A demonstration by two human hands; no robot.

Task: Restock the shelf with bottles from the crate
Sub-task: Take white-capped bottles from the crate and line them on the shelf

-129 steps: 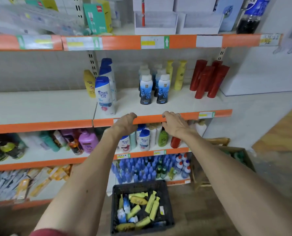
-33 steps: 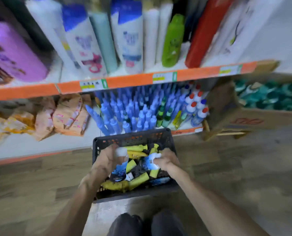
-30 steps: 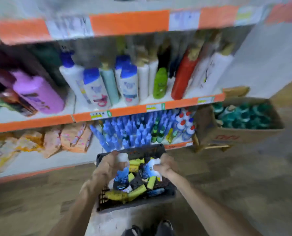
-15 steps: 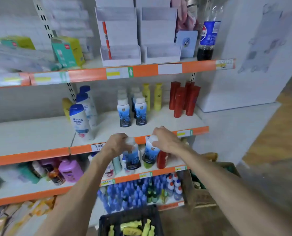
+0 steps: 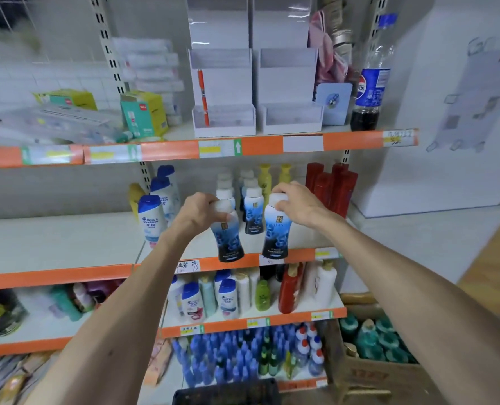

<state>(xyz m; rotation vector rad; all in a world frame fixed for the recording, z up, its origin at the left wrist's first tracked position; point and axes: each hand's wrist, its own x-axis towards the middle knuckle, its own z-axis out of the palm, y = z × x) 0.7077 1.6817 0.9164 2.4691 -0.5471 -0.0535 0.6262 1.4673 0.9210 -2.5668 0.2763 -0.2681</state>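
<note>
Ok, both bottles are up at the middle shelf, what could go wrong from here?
Each hand grips only a white cap: the left hand on the left bottle, the right hand on the right bottle; either could slip or swing.
Both bases appear level with the orange shelf edge; set down short, they might tip off.
Pushed in fast, they could knock the standing bottle behind.

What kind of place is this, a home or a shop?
Probably a small shop: orange-edged shelves with price labels, matching shampoo bottles in rows, and a cardboard box of stock on the floor.
</note>
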